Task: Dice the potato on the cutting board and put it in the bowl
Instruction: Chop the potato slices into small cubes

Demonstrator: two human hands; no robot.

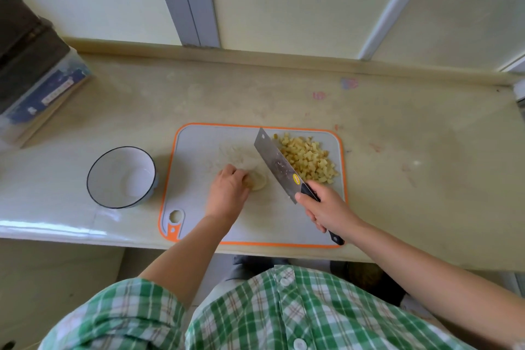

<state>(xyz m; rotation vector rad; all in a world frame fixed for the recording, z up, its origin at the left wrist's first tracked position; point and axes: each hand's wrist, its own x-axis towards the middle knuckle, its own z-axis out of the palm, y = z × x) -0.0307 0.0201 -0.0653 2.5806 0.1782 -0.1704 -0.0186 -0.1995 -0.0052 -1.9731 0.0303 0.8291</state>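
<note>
left hand curls over the small potato piece. right hand grips the cleaver, blade just right of those fingers. risk: the piece slips and the blade nicks the fingertips. diced potato sits beyond the blade; bowl left, empty.

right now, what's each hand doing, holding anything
Left hand: fingers curled on the potato piece, holding it on the cutting board.
Right hand: gripping the knife by its handle.

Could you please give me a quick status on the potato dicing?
Left grip holds uncut potato piece on cutting board. Right grip holds knife, blade beside it. Diced pile behind blade; bowl empty. Nothing in the way.
</note>
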